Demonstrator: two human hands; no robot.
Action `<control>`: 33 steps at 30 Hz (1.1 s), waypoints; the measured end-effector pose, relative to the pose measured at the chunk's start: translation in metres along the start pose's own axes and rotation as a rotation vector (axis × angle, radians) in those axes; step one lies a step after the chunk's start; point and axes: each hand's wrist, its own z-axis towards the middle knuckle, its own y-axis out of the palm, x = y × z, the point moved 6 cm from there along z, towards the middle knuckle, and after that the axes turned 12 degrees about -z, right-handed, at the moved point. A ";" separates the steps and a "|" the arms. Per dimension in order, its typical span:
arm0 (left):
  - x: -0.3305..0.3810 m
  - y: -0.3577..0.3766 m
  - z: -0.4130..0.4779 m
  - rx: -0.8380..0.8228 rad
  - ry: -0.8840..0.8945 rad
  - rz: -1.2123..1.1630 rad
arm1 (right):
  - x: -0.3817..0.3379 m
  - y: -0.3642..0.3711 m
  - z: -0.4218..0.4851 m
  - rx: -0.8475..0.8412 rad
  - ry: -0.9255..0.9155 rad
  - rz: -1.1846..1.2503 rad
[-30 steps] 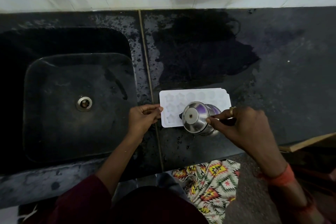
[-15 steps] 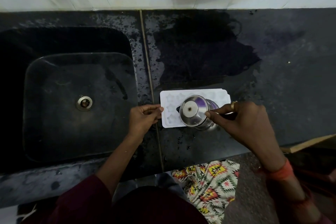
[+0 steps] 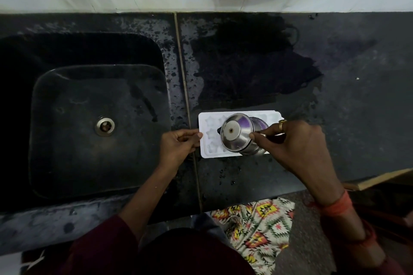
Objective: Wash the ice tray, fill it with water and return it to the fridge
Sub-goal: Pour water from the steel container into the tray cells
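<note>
We are apparently filling the ice tray (image 3: 211,151) mid-frame, left hand (image 3: 178,145) pinching its edge, right hand (image 3: 297,143) gripping the tipped steel jug (image 3: 234,134); fridge pending.

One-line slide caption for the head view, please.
Left hand steadies the ice tray on the counter while the right hand holds a steel pot tilted over it.

- We wear a dark maroon sleeve (image 3: 100,245) on our left arm, ending above the forearm.
- Our right hand (image 3: 297,140) carries a gold ring (image 3: 282,124) on one finger.
- A thick orange thread band (image 3: 335,204) circles our right wrist.
- At our waist shows cream cloth (image 3: 257,225) printed in yellow, green and red geometric shapes.
</note>
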 end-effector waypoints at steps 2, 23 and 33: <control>0.000 0.000 0.000 0.000 -0.002 -0.003 | -0.001 -0.001 0.000 0.016 -0.012 -0.009; 0.002 0.000 -0.001 -0.004 -0.005 0.003 | 0.002 -0.002 0.003 0.003 0.008 -0.011; 0.002 0.001 -0.002 0.005 -0.012 -0.013 | 0.013 -0.003 0.004 -0.042 0.090 0.092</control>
